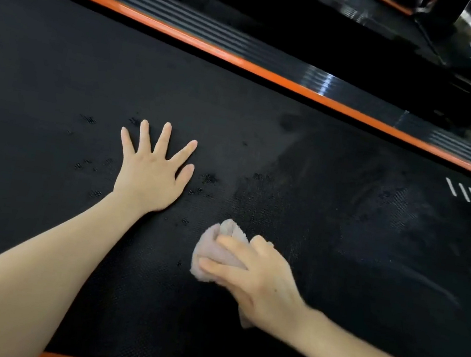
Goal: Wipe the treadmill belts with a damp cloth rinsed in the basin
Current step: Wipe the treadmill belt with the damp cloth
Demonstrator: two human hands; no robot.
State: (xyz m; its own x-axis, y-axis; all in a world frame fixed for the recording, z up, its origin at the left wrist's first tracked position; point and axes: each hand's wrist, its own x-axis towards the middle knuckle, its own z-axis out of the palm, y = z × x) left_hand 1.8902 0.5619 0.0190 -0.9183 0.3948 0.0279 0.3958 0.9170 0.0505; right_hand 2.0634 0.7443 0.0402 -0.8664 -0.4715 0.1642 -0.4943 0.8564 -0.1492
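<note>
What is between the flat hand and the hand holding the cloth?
Only treadmill belt, dotted with small dark spots, lies between the left hand and the cloth in the right hand, per the head view.

Black belt (pixel 62 71), orange trim (pixel 243 65), pale cloth (pixel 213 250)

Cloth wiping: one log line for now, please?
step: wipe | right hand: grips cloth on treadmill belt | left hand: flat on treadmill belt
</note>
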